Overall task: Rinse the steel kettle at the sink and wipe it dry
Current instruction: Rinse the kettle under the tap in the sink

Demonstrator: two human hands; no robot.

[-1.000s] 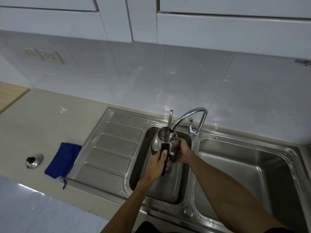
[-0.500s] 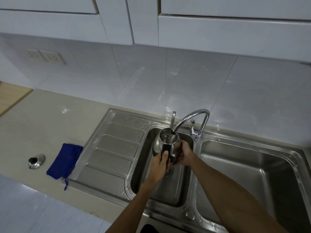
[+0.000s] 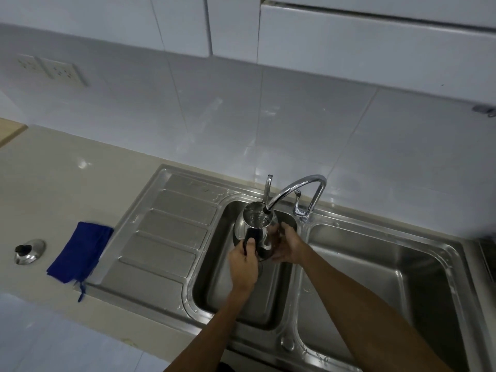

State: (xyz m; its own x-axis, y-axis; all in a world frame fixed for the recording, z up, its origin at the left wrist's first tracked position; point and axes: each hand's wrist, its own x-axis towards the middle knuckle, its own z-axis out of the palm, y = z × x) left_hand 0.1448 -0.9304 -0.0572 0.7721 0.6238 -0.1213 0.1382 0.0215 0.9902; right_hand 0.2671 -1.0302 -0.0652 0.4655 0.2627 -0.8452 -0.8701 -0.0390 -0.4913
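Note:
The steel kettle (image 3: 255,224) stands upright over the left sink basin (image 3: 214,285), its open mouth right under the tap's spout (image 3: 295,187), with water inside. My left hand (image 3: 245,261) grips its black handle, thumb on top. My right hand (image 3: 288,247) cups the kettle's right side. The kettle's thin spout (image 3: 267,187) points up behind it. The kettle's lid (image 3: 28,251), steel with a black knob, lies on the counter at far left. A blue cloth (image 3: 80,252) lies folded beside the draining board.
The steel sink has a ribbed draining board (image 3: 161,237) on the left and a second basin (image 3: 375,285) on the right. The tap lever (image 3: 298,208) stands behind the divider. A beige counter (image 3: 53,183) stretches left; wall sockets (image 3: 57,72) sit on the tiles.
The kettle and both hands hold the same position under the tap. Only the camera view has shifted a little.

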